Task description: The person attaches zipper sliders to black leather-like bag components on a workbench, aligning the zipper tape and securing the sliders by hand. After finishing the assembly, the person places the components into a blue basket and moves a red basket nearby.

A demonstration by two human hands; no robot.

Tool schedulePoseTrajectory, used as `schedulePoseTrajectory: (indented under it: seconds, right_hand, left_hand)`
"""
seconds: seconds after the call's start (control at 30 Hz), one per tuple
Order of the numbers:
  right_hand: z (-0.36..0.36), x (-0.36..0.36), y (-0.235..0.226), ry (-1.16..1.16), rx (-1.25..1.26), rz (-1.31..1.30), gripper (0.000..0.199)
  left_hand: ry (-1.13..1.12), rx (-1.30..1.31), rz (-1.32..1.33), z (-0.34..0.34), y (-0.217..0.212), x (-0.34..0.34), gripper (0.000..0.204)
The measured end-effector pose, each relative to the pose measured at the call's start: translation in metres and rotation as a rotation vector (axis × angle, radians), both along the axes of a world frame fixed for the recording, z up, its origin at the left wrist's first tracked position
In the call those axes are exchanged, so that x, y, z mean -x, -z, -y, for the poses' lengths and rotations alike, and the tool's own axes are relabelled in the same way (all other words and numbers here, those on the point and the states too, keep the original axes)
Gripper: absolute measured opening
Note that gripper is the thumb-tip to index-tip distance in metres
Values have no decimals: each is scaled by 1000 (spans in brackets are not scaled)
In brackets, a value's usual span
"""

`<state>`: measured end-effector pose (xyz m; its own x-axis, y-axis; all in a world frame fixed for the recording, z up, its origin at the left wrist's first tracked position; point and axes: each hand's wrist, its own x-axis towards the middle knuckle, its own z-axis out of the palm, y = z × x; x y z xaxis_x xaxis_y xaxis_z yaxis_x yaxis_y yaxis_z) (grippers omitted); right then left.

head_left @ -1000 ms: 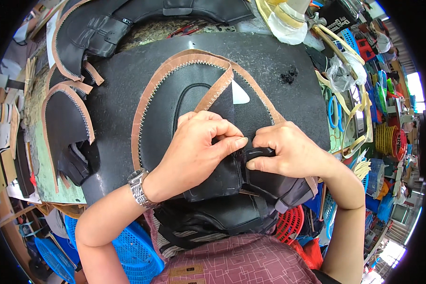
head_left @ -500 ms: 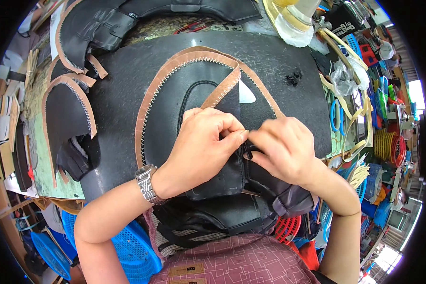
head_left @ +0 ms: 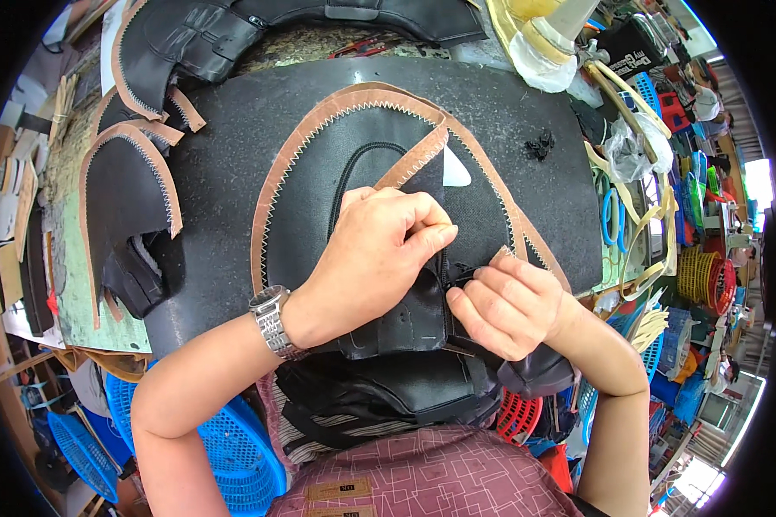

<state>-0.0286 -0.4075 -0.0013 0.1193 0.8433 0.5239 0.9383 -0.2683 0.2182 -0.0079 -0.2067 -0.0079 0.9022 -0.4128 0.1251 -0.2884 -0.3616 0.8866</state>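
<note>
A black leather boot upper (head_left: pixel 315 202) with a tan, zigzag-stitched border lies folded across the dark board in front of me. My left hand (head_left: pixel 384 258), a metal watch on its wrist, is closed on the upper, thumb and forefinger pressed together beside a black zipper (head_left: pixel 443 269). Just right of that zipper, my right hand (head_left: pixel 510 306) is closed, its fingers pinched. Something small and dark runs from the zipper into these fingers, too hidden to make out. A white patch (head_left: pixel 455 170) shows beneath the folded tan strip.
More black uppers with tan borders lie at the left (head_left: pixel 129 189) and far side (head_left: pixel 207 39). Black scraps (head_left: pixel 540 145) sit on the dark board (head_left: pixel 569 220). Blue-handled scissors (head_left: pixel 613 220) are at the right. A blue basket (head_left: pixel 241 461) stands below left, near my lap.
My right hand has moved down and slightly right, away from my left fingertips, and the gap between the hands is wider. More tan border shows beside the right hand.
</note>
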Motion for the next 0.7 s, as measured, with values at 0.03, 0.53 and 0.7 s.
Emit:
schedulePoseTrajectory:
  seconds: [0.03, 0.53, 0.7]
  right_hand:
    - [1, 0, 1, 19, -5, -4, 21]
    - [-3, -1, 2, 265, 15, 74, 25]
    - [-4, -9, -6, 425, -138, -481, 53]
  left_hand:
    - [19, 4, 5, -1, -1, 0, 14]
    - [-77, -92, 88, 11, -1, 9, 13]
    - [-39, -67, 26, 6, 0, 8, 15]
